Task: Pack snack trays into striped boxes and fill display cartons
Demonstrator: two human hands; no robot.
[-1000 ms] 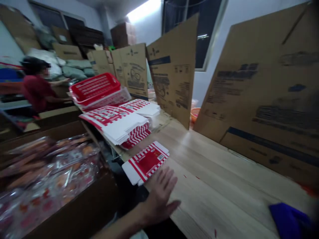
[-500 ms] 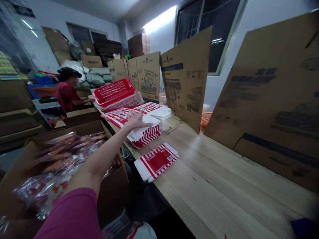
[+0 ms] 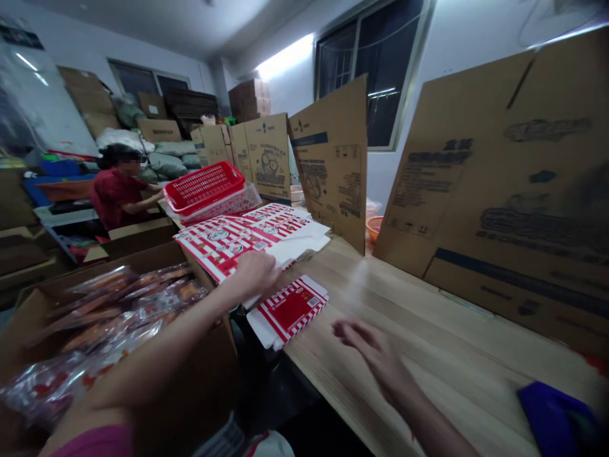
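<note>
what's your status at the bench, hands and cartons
Left hand on stack of flat red-and-white cartons. Right hand open over wooden table, near single flat carton. Red plastic basket behind stack.

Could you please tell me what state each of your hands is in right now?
Left hand: curled on the red-and-white carton stack, grip unclear.
Right hand: open, holding nothing.

I log a smooth pale wood-grain tabletop, a glossy red-and-white paperboard carton blank, matt brown corrugated cardboard sheets, and a shiny red plastic basket.
</note>
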